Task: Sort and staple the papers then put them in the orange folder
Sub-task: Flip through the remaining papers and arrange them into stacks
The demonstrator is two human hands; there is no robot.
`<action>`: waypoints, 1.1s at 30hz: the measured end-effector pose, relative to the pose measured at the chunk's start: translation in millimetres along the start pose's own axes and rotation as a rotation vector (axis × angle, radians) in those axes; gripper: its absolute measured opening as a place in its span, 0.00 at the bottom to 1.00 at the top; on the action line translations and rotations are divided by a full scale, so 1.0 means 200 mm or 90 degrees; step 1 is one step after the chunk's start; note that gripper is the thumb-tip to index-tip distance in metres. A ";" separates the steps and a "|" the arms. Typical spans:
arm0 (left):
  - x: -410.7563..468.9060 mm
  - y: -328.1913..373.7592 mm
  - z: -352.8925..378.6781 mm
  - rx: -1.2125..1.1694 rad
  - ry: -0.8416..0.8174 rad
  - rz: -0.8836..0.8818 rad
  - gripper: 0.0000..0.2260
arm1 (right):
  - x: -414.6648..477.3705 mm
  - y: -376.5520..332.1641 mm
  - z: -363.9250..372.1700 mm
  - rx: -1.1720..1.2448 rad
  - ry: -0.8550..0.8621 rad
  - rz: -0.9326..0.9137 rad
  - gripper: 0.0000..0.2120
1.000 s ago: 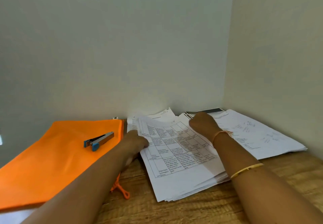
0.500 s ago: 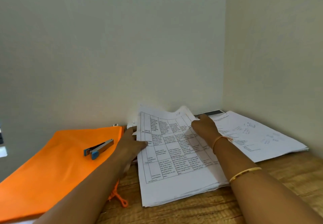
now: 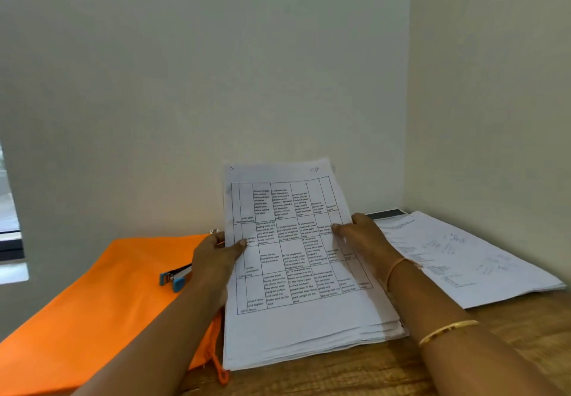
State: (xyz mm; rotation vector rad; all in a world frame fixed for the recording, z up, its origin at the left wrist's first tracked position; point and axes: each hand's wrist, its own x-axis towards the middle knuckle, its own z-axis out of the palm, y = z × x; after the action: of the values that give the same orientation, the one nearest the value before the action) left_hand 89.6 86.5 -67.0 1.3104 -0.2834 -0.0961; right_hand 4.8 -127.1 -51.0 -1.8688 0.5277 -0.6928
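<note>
Paperwork at a wooden desk (image 3: 509, 340) set into a room corner: holding a thick stack of printed sheets (image 3: 309, 321) by both side edges, gripping the left edge with the left hand (image 3: 213, 259), thumb lying on the gridded top page and fingers curling behind, and pinching the right edge with the right hand (image 3: 367, 238), thumb pressing on the page face. Tilting the stack, far edge standing raised in front of the back wall (image 3: 216, 86), near edge resting on the woodgrain. Showing a ruled table of small print on the top page, too fine to read. Lying flat to the left and running off the lower left of the view, an orange folder (image 3: 92, 318), meeting the stack's left edge, whether under it or only against it being impossible to tell, and carrying a blue-and-silver stapler (image 3: 176, 276) just beside the left hand and partly hidden by it. Trailing an orange cord (image 3: 221, 368) from the folder's near corner onto the desk. Spreading flat on the right, near the side wall (image 3: 494, 86), a second pile of papers (image 3: 463, 259) with faint writing on top, covering part of a dark-edged flat item (image 3: 386, 213) in the far corner. Wearing a thin orange band (image 3: 398, 267) at the right wrist and a gold bangle (image 3: 448, 330) further up the forearm. Closing in the desk, plain pale walls meeting at the right; showing at the far left edge, a strip of window (image 3: 9, 225).
</note>
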 end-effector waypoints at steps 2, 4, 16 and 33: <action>0.01 0.00 -0.01 -0.013 -0.002 -0.010 0.11 | 0.00 0.01 0.01 0.007 0.017 -0.006 0.10; 0.01 0.00 -0.02 -0.039 -0.016 -0.034 0.11 | 0.00 0.02 0.01 0.022 0.029 -0.018 0.10; 0.04 -0.02 -0.03 0.002 -0.019 -0.055 0.06 | 0.02 0.05 0.00 0.019 0.072 -0.047 0.11; 0.15 0.00 -0.24 0.391 0.198 0.257 0.11 | 0.02 0.15 -0.05 -0.314 0.078 0.009 0.09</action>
State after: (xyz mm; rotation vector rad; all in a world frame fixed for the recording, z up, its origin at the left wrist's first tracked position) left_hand 130.9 124.5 -74.0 1.8185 -0.3178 0.5734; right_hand -0.3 -148.7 -75.3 -2.2842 0.8499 -0.7140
